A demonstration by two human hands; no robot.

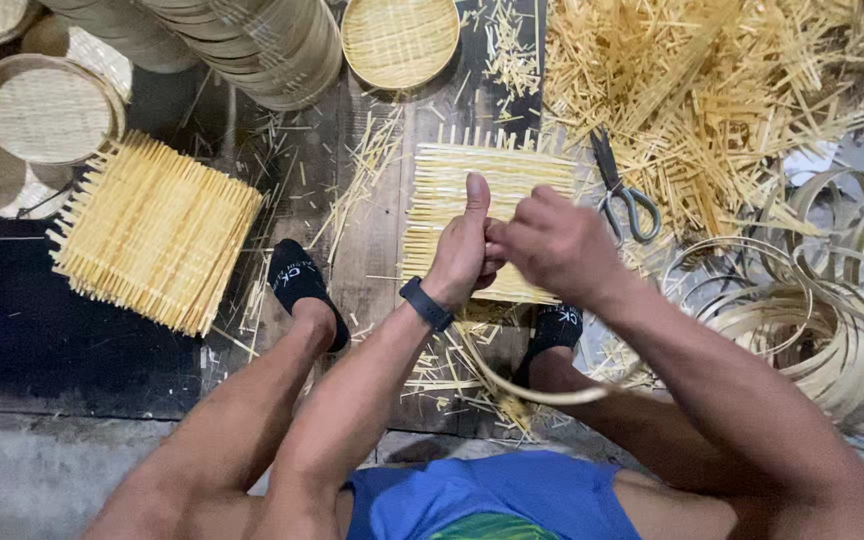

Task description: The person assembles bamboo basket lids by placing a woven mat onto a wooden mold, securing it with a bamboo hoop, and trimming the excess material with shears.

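Both hands meet above a square mat of woven pale bamboo strips [492, 215] lying on the dark plank floor [372, 240] — the left hand [464, 250] closed with thumb raised, the right hand [552, 242] pinching at it. A curved thin bamboo strip [542, 393] loops below the wrists. Grey-handled scissors [624, 195] lie just right of the mat, a stack of similar woven squares [157, 232] well to its left, and coiled bamboo hoops [812, 320] at right.
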